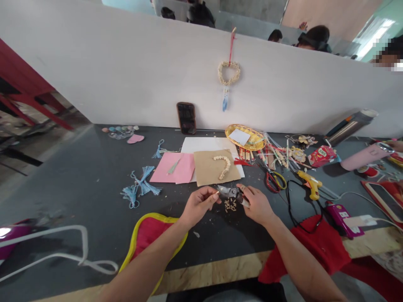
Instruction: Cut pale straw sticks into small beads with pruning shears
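My right hand (257, 204) is closed round the handles of small metal cutters (230, 192), whose blades point left. My left hand (199, 204) pinches a thin pale stick (215, 195) and holds its tip at the blades. Several short cut pieces (231, 205) lie on the dark table (94, 184) just below the cutters. Behind the hands a brown paper sheet (214, 167) carries a curved row of small pale pieces (223, 164).
Pink paper (178, 167), blue tassels (141, 186), a yellow basket (248, 138), scissors (274, 181), a yellow glue gun (310, 182) and red cloth (315, 247) surround the work. A red pad with a yellow edge (147, 235) lies near left. A heart ornament (228, 73) hangs on the white partition.
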`<state>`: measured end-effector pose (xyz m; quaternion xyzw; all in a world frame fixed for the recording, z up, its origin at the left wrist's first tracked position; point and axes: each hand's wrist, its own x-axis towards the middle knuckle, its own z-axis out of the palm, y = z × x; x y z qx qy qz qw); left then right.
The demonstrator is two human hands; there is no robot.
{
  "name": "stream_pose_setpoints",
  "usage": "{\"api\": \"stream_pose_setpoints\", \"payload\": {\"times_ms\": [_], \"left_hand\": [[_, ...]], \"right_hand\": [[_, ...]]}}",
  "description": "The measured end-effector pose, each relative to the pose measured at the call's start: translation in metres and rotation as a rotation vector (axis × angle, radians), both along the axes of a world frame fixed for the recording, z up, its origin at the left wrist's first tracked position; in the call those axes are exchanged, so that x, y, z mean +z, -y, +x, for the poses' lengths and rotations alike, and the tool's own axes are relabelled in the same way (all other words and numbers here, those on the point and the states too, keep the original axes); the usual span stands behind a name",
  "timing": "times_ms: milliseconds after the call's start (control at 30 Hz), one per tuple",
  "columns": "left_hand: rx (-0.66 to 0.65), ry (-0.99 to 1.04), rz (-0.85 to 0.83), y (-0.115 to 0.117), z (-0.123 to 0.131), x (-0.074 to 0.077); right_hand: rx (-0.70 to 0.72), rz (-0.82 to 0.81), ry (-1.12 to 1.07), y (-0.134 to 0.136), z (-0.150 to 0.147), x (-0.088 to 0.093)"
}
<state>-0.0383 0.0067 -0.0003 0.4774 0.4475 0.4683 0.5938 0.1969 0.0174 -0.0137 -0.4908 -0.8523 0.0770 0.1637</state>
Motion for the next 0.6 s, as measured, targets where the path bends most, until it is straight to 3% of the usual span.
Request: {"api": "stream_pose_setpoints", "payload": {"times_ms": [100,200,600], "left_hand": [[0.069,-0.110,0.045,0.0004,-0.0005,-0.0021],[0.050,-0.151,0.056,-0.0001,-0.0031,-0.0041],[-0.067,-0.016,0.010,0.0004,-0.0050,-0.0042]], "right_hand": [[-0.015,0.023,-0.019,-0.0015,0.0001,-0.0036],[0.006,0.035,-0.029,-0.0027,0.0010,-0.0059],[0.046,-0.012,-0.024,0.0006,0.0031,0.0007]]}}
